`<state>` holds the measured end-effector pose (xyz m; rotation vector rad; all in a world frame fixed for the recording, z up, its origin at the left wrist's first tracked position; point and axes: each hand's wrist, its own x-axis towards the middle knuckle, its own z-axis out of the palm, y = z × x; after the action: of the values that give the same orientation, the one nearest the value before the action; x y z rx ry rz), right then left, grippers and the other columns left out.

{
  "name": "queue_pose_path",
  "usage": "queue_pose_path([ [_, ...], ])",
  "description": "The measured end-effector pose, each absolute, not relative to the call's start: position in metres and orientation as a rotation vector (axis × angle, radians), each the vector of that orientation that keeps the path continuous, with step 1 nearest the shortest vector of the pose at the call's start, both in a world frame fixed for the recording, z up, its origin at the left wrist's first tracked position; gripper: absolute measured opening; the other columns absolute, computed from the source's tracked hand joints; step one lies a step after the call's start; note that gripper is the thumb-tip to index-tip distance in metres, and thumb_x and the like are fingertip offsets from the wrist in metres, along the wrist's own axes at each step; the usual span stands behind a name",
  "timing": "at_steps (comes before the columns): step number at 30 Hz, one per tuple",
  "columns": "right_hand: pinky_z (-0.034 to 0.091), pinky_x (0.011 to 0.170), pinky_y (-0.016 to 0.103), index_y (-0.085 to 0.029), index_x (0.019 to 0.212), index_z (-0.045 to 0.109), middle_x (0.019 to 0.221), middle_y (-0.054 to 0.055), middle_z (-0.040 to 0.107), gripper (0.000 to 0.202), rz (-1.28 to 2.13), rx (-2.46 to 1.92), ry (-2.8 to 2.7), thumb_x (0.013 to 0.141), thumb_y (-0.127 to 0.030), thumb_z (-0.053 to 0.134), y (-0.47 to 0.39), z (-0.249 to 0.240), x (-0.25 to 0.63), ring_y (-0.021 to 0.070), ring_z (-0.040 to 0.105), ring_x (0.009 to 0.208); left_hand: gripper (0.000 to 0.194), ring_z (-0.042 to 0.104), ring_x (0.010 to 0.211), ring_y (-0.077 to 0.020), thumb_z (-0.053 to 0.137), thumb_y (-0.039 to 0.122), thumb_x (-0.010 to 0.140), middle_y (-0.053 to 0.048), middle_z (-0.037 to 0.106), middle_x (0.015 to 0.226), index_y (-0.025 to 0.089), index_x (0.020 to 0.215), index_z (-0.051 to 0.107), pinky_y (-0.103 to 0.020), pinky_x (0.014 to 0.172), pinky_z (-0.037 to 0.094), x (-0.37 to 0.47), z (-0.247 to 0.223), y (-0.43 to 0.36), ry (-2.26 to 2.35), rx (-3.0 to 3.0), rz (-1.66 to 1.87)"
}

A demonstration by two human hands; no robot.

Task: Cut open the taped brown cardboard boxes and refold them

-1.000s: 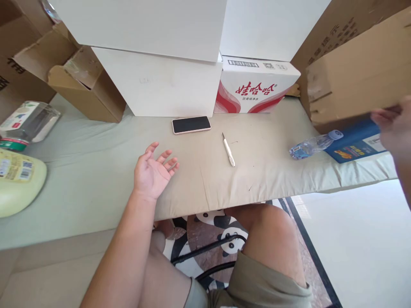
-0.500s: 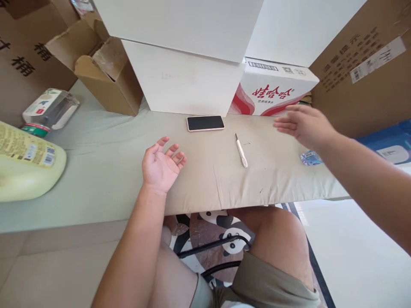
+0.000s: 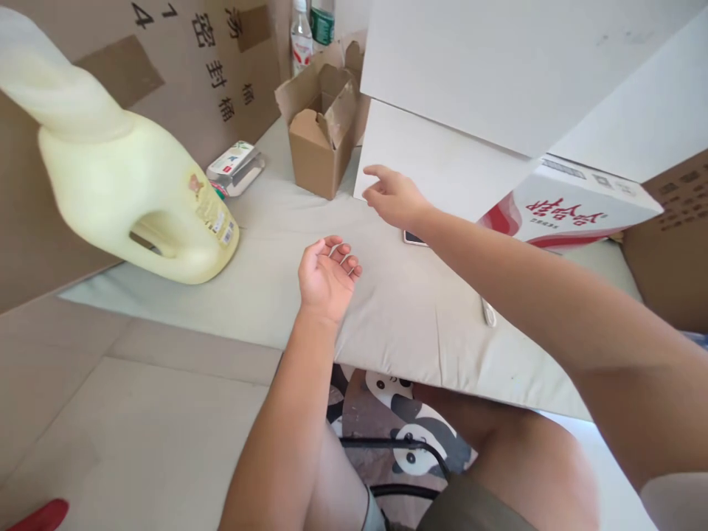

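Observation:
My left hand (image 3: 330,279) is palm up above the cloth-covered table (image 3: 398,310), fingers loosely curled and apart, with nothing in it. Farther forward, my right hand (image 3: 394,195) reaches across to the left in front of the white boxes, its index finger stretched out, also holding nothing. Beneath my right forearm, a corner of the phone (image 3: 414,238) shows; the rest is hidden. Only the white handle end of the craft knife (image 3: 489,313) peeks out below that forearm. The small open cardboard box (image 3: 315,158) stands beyond both hands, closest to my right fingertips.
A large pale yellow jug (image 3: 110,184) stands at the left, with a clear bottle (image 3: 237,169) lying behind it. White boxes (image 3: 431,155) are stacked at the back, beside a red and white carton (image 3: 569,210). Large cardboard boxes flank both sides.
The view has turned left, bringing more of the yellow jug in. My right hand has swung from the right side across to the left, over the phone. My left hand keeps its loose, open pose.

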<state>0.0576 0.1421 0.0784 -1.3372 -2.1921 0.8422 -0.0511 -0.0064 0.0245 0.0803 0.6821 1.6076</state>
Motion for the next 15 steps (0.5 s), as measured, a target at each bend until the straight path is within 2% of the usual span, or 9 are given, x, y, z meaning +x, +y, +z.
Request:
queue_pose_path([
  [2, 0.047, 0.112, 0.053, -0.018, 0.145, 0.052, 0.125, 0.009, 0.068, 0.058, 0.636, -1.291, -2.346, 0.086, -0.015, 0.054, 0.154, 0.079, 0.023, 0.0293, 0.066, 0.121, 0.015, 0.051, 0.057, -0.0112, 0.053, 0.035, 0.084, 0.000, 0.054, 0.072, 0.021, 0.079, 0.056, -0.026, 0.059, 0.044, -0.057, 0.027, -0.008, 0.662, 0.050, 1.619],
  [4, 0.037, 0.118, 0.055, -0.016, 0.148, 0.049, 0.147, 0.011, 0.053, 0.060, 0.526, -1.281, -2.429, 0.088, -0.014, 0.049, 0.166, 0.079, -0.006, 0.0329, 0.056, 0.136, 0.015, 0.050, 0.057, -0.0113, 0.052, 0.034, 0.085, 0.000, 0.054, 0.072, 0.021, 0.078, 0.056, -0.026, 0.059, 0.044, -0.061, 0.028, -0.008, 0.657, 0.040, 1.626],
  [6, 0.034, 0.120, 0.056, -0.019, 0.150, 0.046, 0.163, 0.012, 0.032, 0.064, 0.512, -1.292, -2.452, 0.087, -0.015, 0.053, 0.177, 0.077, -0.029, 0.0366, 0.049, 0.142, 0.015, 0.049, 0.056, -0.0115, 0.052, 0.034, 0.085, 0.000, 0.053, 0.071, 0.021, 0.078, 0.056, -0.026, 0.059, 0.043, -0.064, 0.028, -0.009, 0.660, 0.036, 1.626],
  [8, 0.035, 0.122, 0.059, -0.020, 0.148, 0.047, 0.168, 0.012, 0.022, 0.067, 0.524, -1.301, -2.436, 0.083, -0.016, 0.062, 0.186, 0.075, -0.044, 0.0386, 0.049, 0.142, 0.015, 0.049, 0.056, -0.0116, 0.052, 0.034, 0.085, 0.000, 0.054, 0.072, 0.022, 0.078, 0.056, -0.027, 0.059, 0.043, -0.066, 0.028, -0.010, 0.653, 0.033, 1.624],
  [13, 0.035, 0.125, 0.055, -0.011, 0.128, 0.060, 0.159, 0.015, 0.037, 0.042, 0.457, -1.297, -2.389, 0.087, -0.017, 0.056, 0.197, 0.073, -0.050, 0.0367, 0.053, 0.138, 0.015, 0.050, 0.054, -0.0103, 0.052, 0.033, 0.086, 0.000, 0.053, 0.071, 0.021, 0.079, 0.056, -0.026, 0.058, 0.042, -0.068, 0.027, -0.012, 0.606, 0.025, 1.642],
  [15, 0.037, 0.125, 0.052, -0.012, 0.128, 0.062, 0.158, 0.014, 0.041, 0.042, 0.449, -1.302, -2.378, 0.087, -0.016, 0.055, 0.199, 0.071, -0.044, 0.0349, 0.053, 0.139, 0.015, 0.050, 0.053, -0.0099, 0.053, 0.033, 0.085, 0.001, 0.053, 0.070, 0.020, 0.078, 0.056, -0.025, 0.057, 0.042, -0.068, 0.027, -0.012, 0.592, 0.016, 1.648],
])
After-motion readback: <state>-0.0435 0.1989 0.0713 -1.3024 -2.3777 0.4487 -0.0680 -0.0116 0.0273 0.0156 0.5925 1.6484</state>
